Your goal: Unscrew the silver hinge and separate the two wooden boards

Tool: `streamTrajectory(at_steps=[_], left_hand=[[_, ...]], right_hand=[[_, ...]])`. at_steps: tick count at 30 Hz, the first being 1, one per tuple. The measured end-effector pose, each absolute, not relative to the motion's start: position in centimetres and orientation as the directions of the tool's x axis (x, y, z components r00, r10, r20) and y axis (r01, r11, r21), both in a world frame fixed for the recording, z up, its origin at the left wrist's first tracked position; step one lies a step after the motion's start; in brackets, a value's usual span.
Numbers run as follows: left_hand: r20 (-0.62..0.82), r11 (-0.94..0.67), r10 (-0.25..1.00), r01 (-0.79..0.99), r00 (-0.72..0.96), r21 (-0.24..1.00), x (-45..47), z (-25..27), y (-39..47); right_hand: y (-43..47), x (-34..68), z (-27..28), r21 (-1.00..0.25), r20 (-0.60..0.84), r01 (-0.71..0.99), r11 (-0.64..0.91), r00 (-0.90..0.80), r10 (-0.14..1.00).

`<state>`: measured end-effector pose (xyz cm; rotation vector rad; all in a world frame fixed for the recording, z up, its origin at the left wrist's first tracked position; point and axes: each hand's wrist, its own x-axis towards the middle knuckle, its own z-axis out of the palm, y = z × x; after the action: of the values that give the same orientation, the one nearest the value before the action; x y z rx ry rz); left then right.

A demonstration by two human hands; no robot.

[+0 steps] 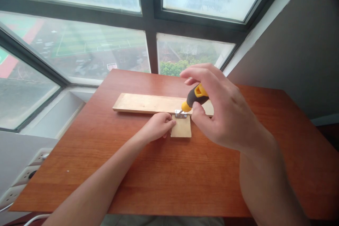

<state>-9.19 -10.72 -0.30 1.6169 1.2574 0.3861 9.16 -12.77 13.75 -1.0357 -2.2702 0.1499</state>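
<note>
Toward the far edge of the desk (159, 176), your long wooden board (143, 103) lies flat and runs roughly along that edge, its left end set in from the desk's left edge and part of its right half hidden behind your right hand (227, 113). At the board's near side, a small wooden piece (182, 128) sticks out toward the desk's near edge, and a silver metal hinge (183, 115) lies over the place where the two meet. Your left hand (158, 127) is clamped on the left side of the small piece, its fingers just beside the hinge. Your right hand is spread apart around the screwdriver (194, 98), fingers arched clear of the yellow-and-black handle, thumb beside the dark grip. The tool slants, handle raised toward the far right corner and tip down at the hinge; at this size, you cannot tell whether that tip sits in a screw head. Beyond the left edge, near the near left corner, wall sockets (25, 175) show; beyond the far edge stands a window (100, 46).
</note>
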Motion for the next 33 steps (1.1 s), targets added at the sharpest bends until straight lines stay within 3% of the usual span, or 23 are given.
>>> streamTrajectory(at_steps=[6, 12, 18, 25, 29, 33], left_hand=[[-0.303, 0.061, 0.87, 0.524, 0.39, 0.85, -9.17, -0.6, -10.71], [-0.336, 0.083, 0.854, 0.534, 0.397, 0.842, -8.93, 0.19, -10.76], [-0.333, 0.089, 0.856, 0.521, 0.395, 0.849, -9.02, -0.09, -10.77], [-0.33, 0.081, 0.854, 0.524, 0.402, 0.848, -9.0, 0.0, -10.81], [-0.321, 0.073, 0.856, 0.52, 0.405, 0.851, -9.02, -0.03, -10.75], [-0.326, 0.069, 0.854, 0.533, 0.405, 0.843, -9.09, -0.16, -10.68]], right_hand=[[-12.33, 9.12, 13.18, -0.227, 0.539, 0.831, 0.507, -0.326, 0.777], [-12.83, 9.22, 13.42, -0.371, 0.479, 0.69, 0.621, -0.43, 0.765], [-12.69, 9.18, 13.41, -0.261, 0.508, 0.806, 0.531, -0.353, 0.785], [-12.93, 9.22, 13.64, -0.312, 0.445, 0.76, 0.571, -0.414, 0.794], [-12.67, 9.05, 13.48, -0.249, 0.493, 0.801, 0.545, -0.379, 0.783], [-12.73, 9.0, 13.62, -0.283, 0.513, 0.772, 0.569, -0.379, 0.77]])
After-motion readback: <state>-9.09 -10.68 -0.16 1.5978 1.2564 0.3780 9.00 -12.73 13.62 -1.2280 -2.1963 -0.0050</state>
